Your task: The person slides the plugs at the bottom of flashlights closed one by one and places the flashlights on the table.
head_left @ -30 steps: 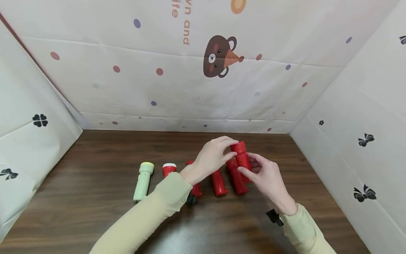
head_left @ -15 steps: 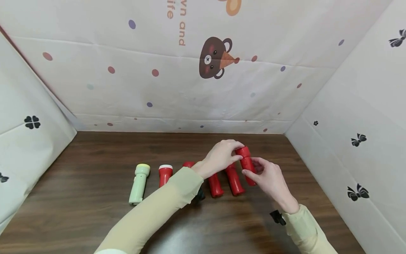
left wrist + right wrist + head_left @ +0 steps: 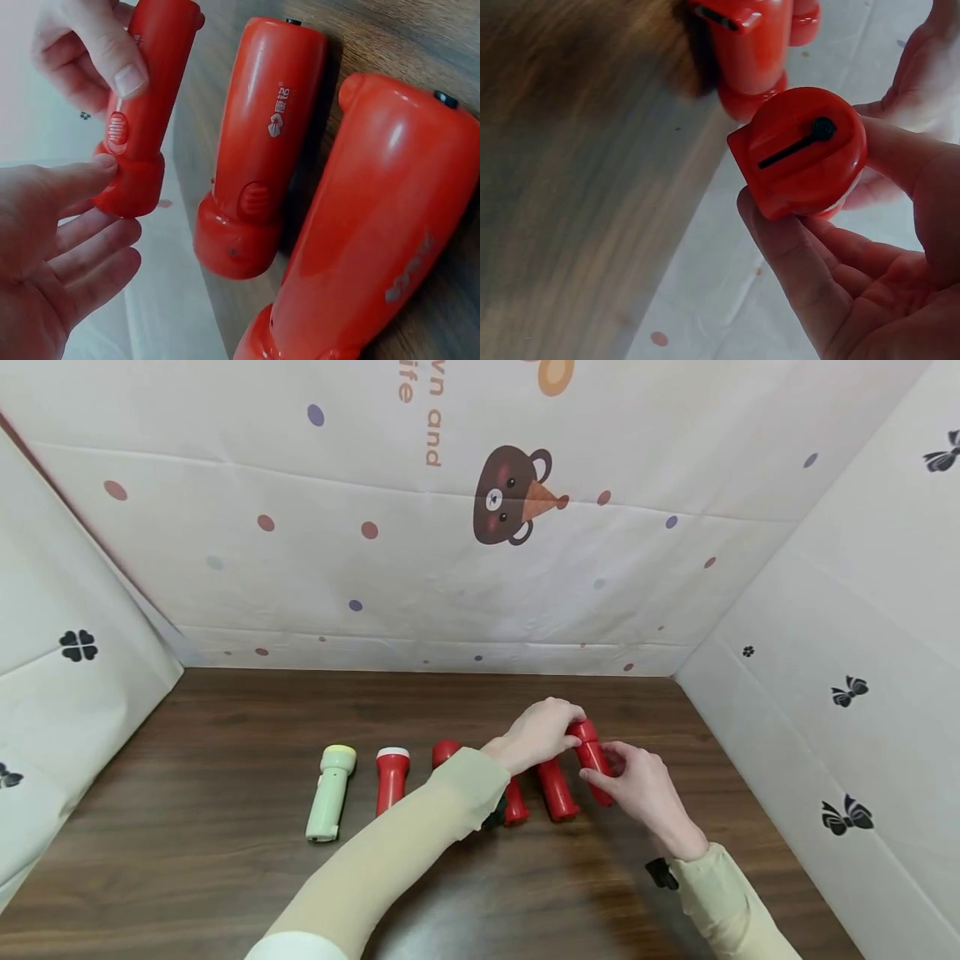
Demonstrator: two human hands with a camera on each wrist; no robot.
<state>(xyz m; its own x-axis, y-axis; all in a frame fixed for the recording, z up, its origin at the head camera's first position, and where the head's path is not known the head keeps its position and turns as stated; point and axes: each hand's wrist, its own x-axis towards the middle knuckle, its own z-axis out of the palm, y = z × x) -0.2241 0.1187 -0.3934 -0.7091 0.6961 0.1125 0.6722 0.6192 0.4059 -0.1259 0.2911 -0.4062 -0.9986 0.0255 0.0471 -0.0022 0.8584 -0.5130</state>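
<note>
Both hands are on one red flashlight point(image 3: 589, 750) at the right end of a row of flashlights. My left hand point(image 3: 538, 732) pinches its wider head between thumb and fingers. Lower down, my right hand point(image 3: 641, 785) grips the body, with the thumb beside the ribbed switch in the left wrist view. The held flashlight tilts, head toward the back wall. In the right wrist view its tail cap point(image 3: 795, 184) faces the camera, showing a black slot. Just left of it lies another red flashlight point(image 3: 556, 789), and beyond that one more point(image 3: 516, 804), partly covered by the left arm.
Further left on the brown wooden table point(image 3: 225, 860) lie a red flashlight point(image 3: 446, 752) mostly behind the left sleeve, a white-rimmed red one point(image 3: 391, 777) and a light green one point(image 3: 330, 797). A patterned white sheet point(image 3: 420, 577) walls the back and sides.
Both hands have carried the red flashlight slightly right and toward the table's front, lowering it. It no longer overlaps the neighbouring flashlight as much. The left forearm has shifted right.
</note>
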